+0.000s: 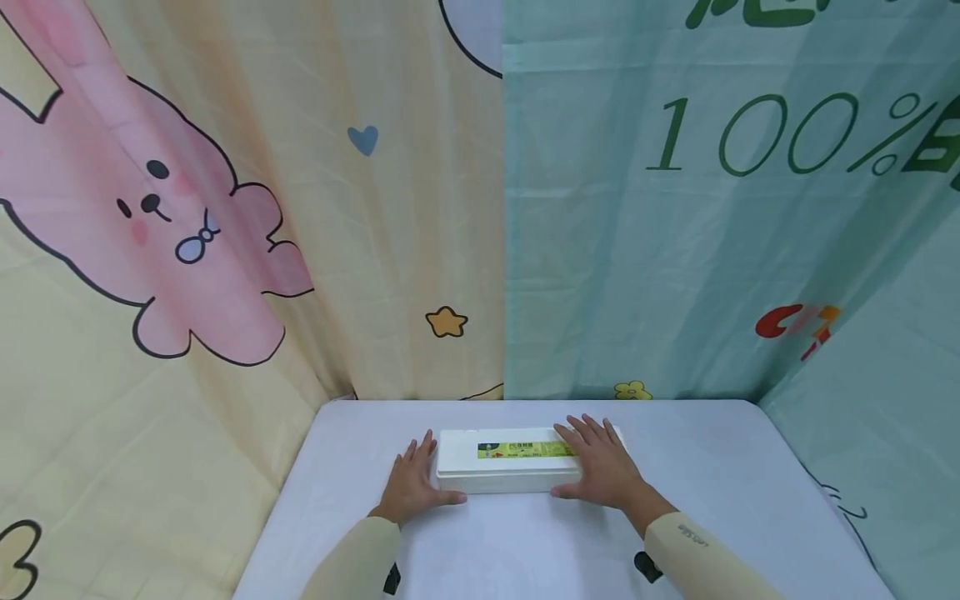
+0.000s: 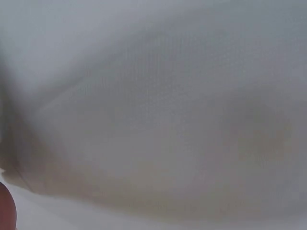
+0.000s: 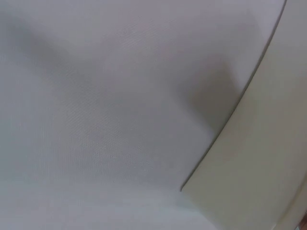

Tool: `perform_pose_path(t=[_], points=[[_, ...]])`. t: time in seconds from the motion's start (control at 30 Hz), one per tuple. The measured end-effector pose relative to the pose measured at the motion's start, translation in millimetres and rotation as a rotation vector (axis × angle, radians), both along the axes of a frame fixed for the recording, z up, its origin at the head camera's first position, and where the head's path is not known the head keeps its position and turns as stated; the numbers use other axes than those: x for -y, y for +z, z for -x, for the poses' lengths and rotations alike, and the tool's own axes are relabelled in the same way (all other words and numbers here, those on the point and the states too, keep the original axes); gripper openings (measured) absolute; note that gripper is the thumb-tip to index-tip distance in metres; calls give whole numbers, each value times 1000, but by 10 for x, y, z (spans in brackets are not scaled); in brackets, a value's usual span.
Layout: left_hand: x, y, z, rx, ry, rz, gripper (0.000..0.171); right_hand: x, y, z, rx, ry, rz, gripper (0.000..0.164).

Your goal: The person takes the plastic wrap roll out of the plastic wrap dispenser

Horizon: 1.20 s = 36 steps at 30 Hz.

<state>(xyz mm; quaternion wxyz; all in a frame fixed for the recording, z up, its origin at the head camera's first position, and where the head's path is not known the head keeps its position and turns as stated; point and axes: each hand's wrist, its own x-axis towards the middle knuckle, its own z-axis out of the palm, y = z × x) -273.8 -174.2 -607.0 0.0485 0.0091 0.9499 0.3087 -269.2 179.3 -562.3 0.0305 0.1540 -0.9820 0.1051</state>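
Note:
A long white box lies crosswise on the white table, with a yellow-green printed label on its top. My left hand is at the box's left end, fingers pointing away from me and thumb by the lower front corner. Over the right end, my right hand lies with spread, fairly straight fingers that cover part of the label; its thumb is at the front side. The left wrist view is mostly blurred pale cloth, with a fingertip at the lower left. In the right wrist view, a cream sleeve shows against white cloth.
The table has a white cover. Behind it hang a cream curtain with cartoon prints and a teal curtain with green lettering. Small black objects show beside the sleeves, probably the wrist cameras.

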Motion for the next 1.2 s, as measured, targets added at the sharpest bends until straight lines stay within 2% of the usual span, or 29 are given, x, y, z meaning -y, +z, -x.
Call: perform_pose_path(t=[0.27, 0.43, 0.77, 1.0, 1.2], points=[[-47, -146, -1, 3, 21, -33, 138, 162, -22, 60, 53, 30, -24, 112], [-95, -213, 12, -17, 0, -42, 137, 225, -46, 99, 84, 16, -52, 113], [-167, -312, 50, -92, 34, -74, 130, 246, -101, 127, 36, -15, -78, 116], [-196, -274, 85, -68, 80, -139, 119, 281, -140, 128, 9, -69, -145, 113], [-193, -309, 35, -88, 93, -113, 119, 365, -98, 109, 38, -84, -140, 109]])
